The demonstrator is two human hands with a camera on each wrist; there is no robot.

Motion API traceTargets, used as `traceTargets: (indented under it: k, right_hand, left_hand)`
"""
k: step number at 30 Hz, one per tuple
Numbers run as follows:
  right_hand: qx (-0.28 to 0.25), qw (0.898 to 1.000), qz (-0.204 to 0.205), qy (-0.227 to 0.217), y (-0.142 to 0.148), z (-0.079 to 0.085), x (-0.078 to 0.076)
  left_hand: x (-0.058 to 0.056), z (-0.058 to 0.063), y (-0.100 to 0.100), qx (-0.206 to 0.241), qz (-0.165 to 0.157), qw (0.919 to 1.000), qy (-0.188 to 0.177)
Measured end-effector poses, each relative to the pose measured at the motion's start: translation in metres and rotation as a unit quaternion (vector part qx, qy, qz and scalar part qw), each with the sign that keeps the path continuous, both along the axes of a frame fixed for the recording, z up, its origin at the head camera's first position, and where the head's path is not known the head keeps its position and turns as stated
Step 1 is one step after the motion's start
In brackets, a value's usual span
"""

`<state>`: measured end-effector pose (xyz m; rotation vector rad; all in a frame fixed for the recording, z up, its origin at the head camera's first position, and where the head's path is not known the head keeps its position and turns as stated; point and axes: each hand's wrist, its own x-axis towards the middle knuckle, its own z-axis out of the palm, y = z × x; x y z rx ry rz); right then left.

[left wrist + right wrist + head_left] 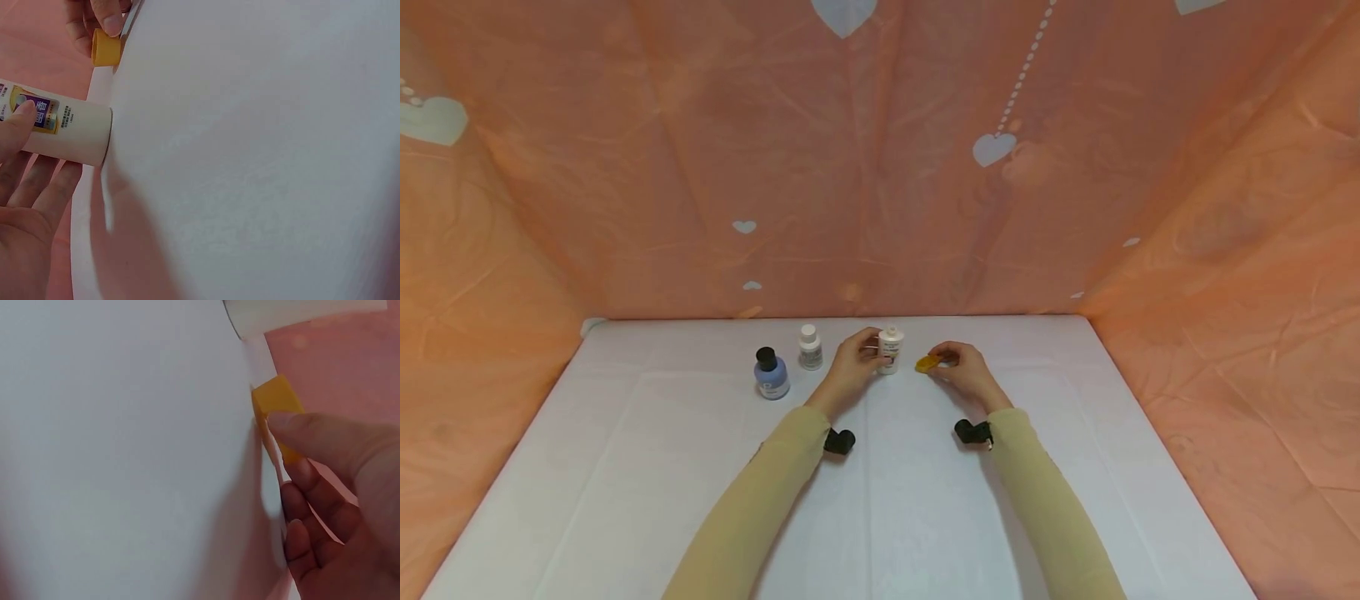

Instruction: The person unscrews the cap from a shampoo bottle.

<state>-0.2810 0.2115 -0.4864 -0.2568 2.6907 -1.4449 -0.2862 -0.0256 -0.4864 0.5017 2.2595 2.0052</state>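
Note:
In the head view my left hand (850, 367) grips a small white bottle (892, 342), held upright, from its left side. The bottle has no cap on, and a narrow pale tip shows at its top. The left wrist view shows the thumb across a purple and gold label (45, 114) and fingers round the far side. A short way to the right, my right hand (970, 375) pinches a yellow cap (927, 364) between thumb and fingers. In the right wrist view the cap (277, 400) is tilted close over the tabletop, apart from the bottle.
Left of my left hand stand a small white bottle with a white cap (810, 350) and a blue bottle with a black cap (772, 379). White cloth covers the table (925, 517). An orange curtain with hearts (887, 208) rises behind the table and along its sides.

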Motion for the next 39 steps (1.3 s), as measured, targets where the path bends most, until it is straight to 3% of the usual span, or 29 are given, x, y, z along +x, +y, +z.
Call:
traceTargets:
  k: [7, 14, 18, 20, 26, 29, 39]
  right_hand:
    - [0.016, 1.000, -0.007, -0.001, -0.004, -0.002, 0.001]
    - [0.031, 1.000, -0.002, 0.003, -0.008, -0.003, 0.003]
    - [0.034, 0.999, -0.006, 0.008, -0.008, -0.002, 0.006]
    - [0.039, 0.999, -0.008, 0.008, -0.007, 0.000, 0.009]
    - [0.047, 0.999, 0.002, 0.024, -0.005, 0.004, 0.022]
    - [0.031, 0.999, 0.006, 0.034, -0.003, 0.009, 0.033]
    - [-0.096, 0.993, 0.041, 0.059, 0.000, 0.044, 0.071]
  left_hand:
    - [-0.001, -0.004, 0.002, 0.004, 0.001, 0.9999, 0.010]
    - [0.003, -0.006, -0.002, 0.001, 0.020, 0.9998, -0.004]
    - [0.008, -0.005, -0.010, 0.008, 0.048, 0.9988, -0.009]
    - [0.016, 0.004, -0.015, 0.016, 0.050, 0.9984, -0.021]
    - [0.023, 0.003, -0.030, 0.024, 0.047, 0.9981, -0.032]
    - [0.026, 0.001, -0.037, 0.024, 0.049, 0.9979, -0.034]
    - [0.045, 0.016, -0.061, 0.014, 0.027, 0.9994, -0.019]
